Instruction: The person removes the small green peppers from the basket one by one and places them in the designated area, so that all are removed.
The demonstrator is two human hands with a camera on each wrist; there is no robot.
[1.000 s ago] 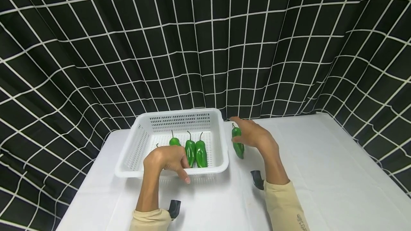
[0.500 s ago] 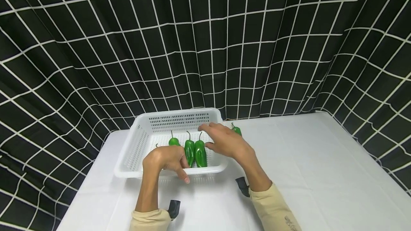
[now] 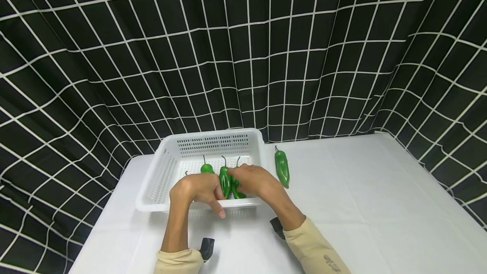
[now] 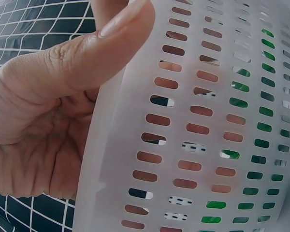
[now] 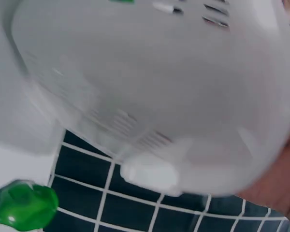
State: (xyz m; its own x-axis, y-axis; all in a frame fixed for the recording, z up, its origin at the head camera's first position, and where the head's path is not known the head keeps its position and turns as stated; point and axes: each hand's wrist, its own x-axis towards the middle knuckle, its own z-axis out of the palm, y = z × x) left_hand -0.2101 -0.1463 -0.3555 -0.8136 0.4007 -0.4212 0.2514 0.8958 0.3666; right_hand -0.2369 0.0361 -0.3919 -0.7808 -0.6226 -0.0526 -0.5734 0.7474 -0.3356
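Note:
My left hand (image 3: 198, 187) grips the near rim of a white plastic basket (image 3: 217, 134). In the left wrist view, the thumb (image 4: 82, 58) lies outside the slotted wall and the fingers show through the slots from inside. Several green peppers with thin stems rest in the basket, among them a left one (image 3: 206, 167) and a middle one (image 3: 225, 176); my left hand partly covers some. My right hand (image 3: 256, 181) reaches in over the right side and holds the rightmost pepper (image 3: 238, 194), fingers and thumb around its body. Its upper part is mostly hidden.
One more green pepper (image 3: 282, 167) lies on the white tablecloth (image 3: 361, 189), right of the basket; the right wrist view shows a green pepper (image 5: 24, 205) past the basket corner (image 5: 150, 174). Black curtain (image 3: 251, 54) with white grid lines stands behind the table.
My right hand has moved left from above the pepper on the table into the basket, and down onto the rightmost pepper there. My left hand has stayed on the rim.

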